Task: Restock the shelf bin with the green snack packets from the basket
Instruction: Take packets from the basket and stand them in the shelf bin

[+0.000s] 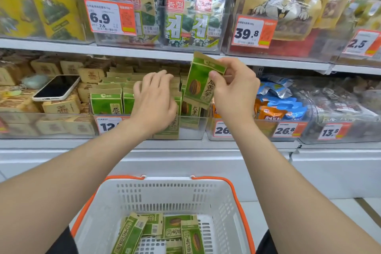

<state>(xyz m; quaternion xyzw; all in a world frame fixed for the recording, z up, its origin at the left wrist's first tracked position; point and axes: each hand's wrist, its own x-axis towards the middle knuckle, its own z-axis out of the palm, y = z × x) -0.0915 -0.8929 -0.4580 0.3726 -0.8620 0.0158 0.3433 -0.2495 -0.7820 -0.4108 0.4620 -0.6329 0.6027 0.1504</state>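
The right hand [233, 88] pinches one green packet [199, 82] by its upper right edge between thumb and fingers. It holds the packet upright and slightly tilted, above the right end of the clear shelf bin [189, 129], at about 1 o'clock from the view's centre. The left hand [154, 97] lies just at 9 o'clock of that packet, its fingers relaxed and spread across the tops of the standing packets [106, 103] that fill the bin in rows; it grips nothing. At 6 o'clock, below both forearms, the white basket [165, 180] with orange handles holds several more loose packets [175, 227] lying flat and overlapping. At 9 o'clock of the bin, a phone [56, 87] rests face up on brown boxes [61, 106].
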